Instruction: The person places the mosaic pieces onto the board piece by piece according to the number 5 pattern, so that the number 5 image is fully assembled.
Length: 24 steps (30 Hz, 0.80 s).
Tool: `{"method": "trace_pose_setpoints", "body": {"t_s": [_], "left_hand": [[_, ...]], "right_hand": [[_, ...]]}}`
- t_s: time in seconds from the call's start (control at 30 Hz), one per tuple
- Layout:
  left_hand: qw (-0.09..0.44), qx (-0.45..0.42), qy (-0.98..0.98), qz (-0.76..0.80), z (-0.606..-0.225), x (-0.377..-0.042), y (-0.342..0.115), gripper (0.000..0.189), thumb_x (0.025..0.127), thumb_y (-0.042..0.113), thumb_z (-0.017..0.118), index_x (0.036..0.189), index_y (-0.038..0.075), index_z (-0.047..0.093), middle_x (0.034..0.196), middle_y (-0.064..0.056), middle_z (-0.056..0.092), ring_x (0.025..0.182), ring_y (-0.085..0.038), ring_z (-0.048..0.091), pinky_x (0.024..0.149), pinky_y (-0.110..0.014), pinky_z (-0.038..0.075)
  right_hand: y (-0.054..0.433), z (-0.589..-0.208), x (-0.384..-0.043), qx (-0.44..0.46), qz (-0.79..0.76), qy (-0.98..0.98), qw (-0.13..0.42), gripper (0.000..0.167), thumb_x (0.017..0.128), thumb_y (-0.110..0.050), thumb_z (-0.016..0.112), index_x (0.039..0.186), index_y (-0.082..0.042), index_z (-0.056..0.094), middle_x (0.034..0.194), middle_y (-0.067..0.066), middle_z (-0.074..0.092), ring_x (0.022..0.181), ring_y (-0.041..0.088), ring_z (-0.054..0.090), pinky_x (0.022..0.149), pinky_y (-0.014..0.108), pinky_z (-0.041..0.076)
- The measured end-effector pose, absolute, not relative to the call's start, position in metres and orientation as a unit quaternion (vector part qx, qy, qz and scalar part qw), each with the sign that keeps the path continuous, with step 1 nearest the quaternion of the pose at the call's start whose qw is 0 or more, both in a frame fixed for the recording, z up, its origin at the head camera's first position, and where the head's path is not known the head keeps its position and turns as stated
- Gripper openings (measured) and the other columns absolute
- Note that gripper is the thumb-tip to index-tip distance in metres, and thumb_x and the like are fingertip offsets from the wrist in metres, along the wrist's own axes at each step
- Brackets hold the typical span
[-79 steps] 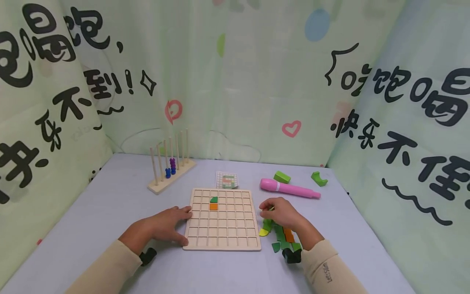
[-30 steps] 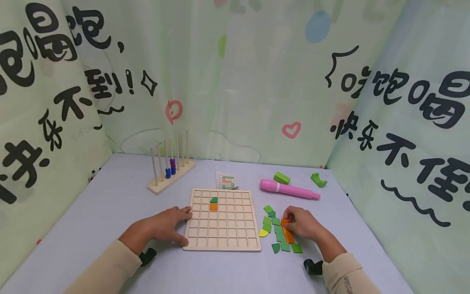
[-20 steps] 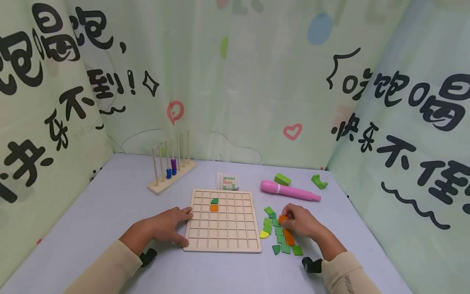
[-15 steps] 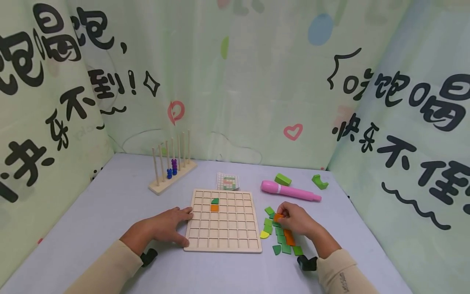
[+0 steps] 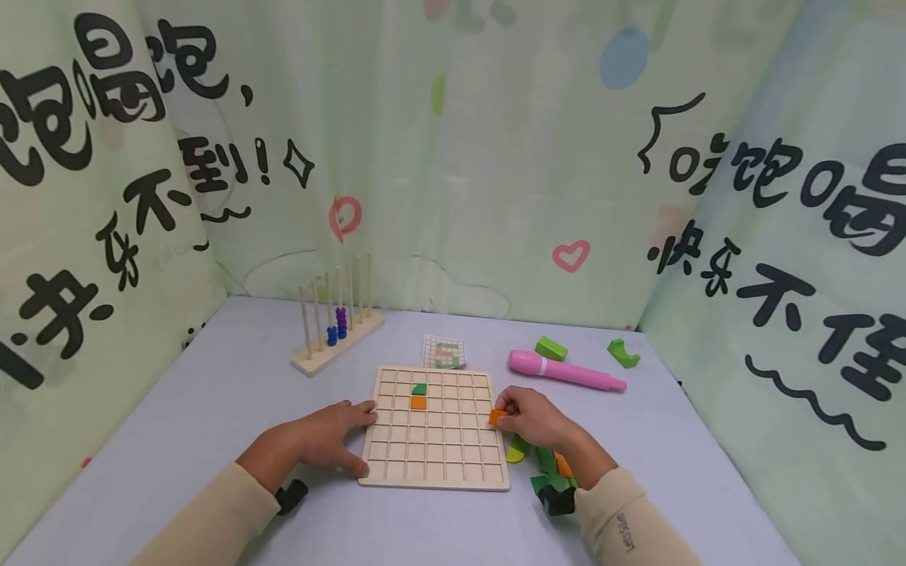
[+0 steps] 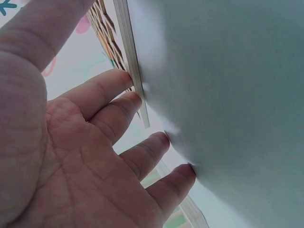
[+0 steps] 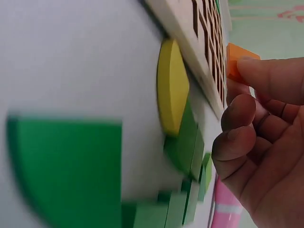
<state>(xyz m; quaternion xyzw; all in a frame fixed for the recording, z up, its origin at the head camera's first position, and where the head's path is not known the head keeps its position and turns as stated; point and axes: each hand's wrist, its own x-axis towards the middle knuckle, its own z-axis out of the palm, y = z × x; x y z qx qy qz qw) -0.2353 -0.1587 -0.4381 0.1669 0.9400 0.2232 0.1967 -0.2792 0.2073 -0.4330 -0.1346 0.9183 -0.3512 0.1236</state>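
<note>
A wooden grid board (image 5: 439,448) lies flat on the table. In its upper left cells sit a green quarter-round tile (image 5: 420,389) and, just below it, an orange square tile (image 5: 418,402). My left hand (image 5: 322,434) rests at the board's left edge, with straight fingers and thumb touching the rim. Between thumb and fingertips my right hand (image 5: 539,417) pinches another orange tile (image 7: 236,61), held over the board's right edge. Beside the board, partly hidden under the right forearm, lie several green tiles (image 5: 545,460) and a yellow rounded tile (image 7: 172,90).
Behind the board lies a small printed pattern card (image 5: 444,351). A wooden peg stand (image 5: 336,346) with blue and purple beads is at the back left. At the back right are a pink pen-shaped object (image 5: 566,371), a green block (image 5: 551,348) and a green curved block (image 5: 623,354).
My right hand has picked up an orange tile from the group beside the board and carried it left to the board's right edge. My left hand has stayed on the board.
</note>
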Motion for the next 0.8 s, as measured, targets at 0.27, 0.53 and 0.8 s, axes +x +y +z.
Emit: {"method": "trace_pose_setpoints", "body": {"t_s": [0.27, 0.53, 0.8], "left_hand": [[0.199, 0.164, 0.94, 0.225, -0.438, -0.235, -0.159, 0.091, 0.078, 0.039, 0.091, 0.154, 0.012, 0.051, 0.169, -0.003, 0.034, 0.156, -0.041, 0.027, 0.122, -0.061, 0.031], [0.199, 0.152, 0.942, 0.222, -0.438, -0.236, -0.158, 0.09, 0.077, 0.04, 0.092, 0.154, 0.014, 0.052, 0.169, 0.0, 0.034, 0.157, -0.039, 0.026, 0.122, -0.06, 0.031], [0.198, 0.168, 0.937, 0.233, -0.437, -0.235, -0.159, 0.088, 0.078, 0.038, 0.091, 0.153, 0.011, 0.052, 0.169, -0.004, 0.035, 0.157, -0.042, 0.025, 0.124, -0.06, 0.028]], "right_hand": [[0.168, -0.433, -0.284, -0.172, -0.331, 0.918, 0.135, 0.008, 0.097, -0.007, 0.07, 0.096, -0.012, 0.064, 0.088, 0.001, 0.06, 0.084, 0.017, 0.055, 0.074, 0.029, 0.045], [0.128, -0.431, -0.29, -0.226, -0.332, 0.906, 0.133, 0.006, 0.094, -0.005, 0.071, 0.096, -0.008, 0.066, 0.083, 0.0, 0.061, 0.079, 0.015, 0.054, 0.071, 0.027, 0.044], [0.103, -0.437, -0.292, -0.249, -0.322, 0.905, 0.126, 0.005, 0.096, -0.005, 0.07, 0.098, -0.007, 0.067, 0.084, -0.002, 0.06, 0.077, 0.014, 0.053, 0.07, 0.027, 0.043]]}}
